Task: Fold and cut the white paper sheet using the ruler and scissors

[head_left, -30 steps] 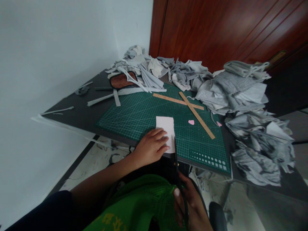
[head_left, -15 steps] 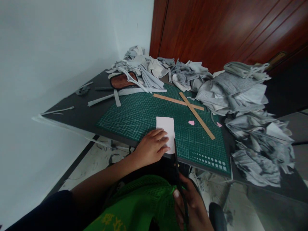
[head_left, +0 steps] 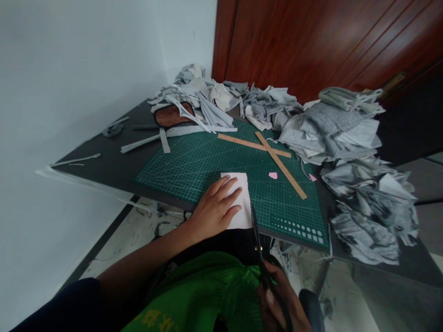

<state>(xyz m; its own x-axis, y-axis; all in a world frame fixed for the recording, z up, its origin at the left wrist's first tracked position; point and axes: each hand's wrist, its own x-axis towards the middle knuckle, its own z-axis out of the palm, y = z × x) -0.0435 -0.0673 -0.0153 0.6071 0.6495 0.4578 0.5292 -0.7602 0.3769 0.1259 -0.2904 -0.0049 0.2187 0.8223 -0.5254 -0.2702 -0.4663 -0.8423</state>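
A pale pink rectangular sheet (head_left: 245, 207), paper or thin card, lies at the near edge of the green cutting mat (head_left: 187, 170), its lower end reaching the table edge. My left hand (head_left: 216, 210) rests flat across its left half, fingers spread. In my right hand (head_left: 282, 295), low in front of my body, are black-handled scissors (head_left: 258, 240), fingers wrapped round the handles. The blades point up and away from me, their tips close beside the sheet's right edge. Whether they touch it I cannot tell.
Two wooden rulers (head_left: 282, 166) lie crossed on the mat. Small pink scraps (head_left: 273, 175) are near them. Grey fabric pieces (head_left: 328, 133) are heaped along the back and right. A brown, dark-edged pad (head_left: 173, 115) and fabric strips (head_left: 141, 144) lie at the left.
The sheet has slid slightly toward me. My left fingers have spread further up it. The scissors have drawn back toward me from the sheet's right edge.
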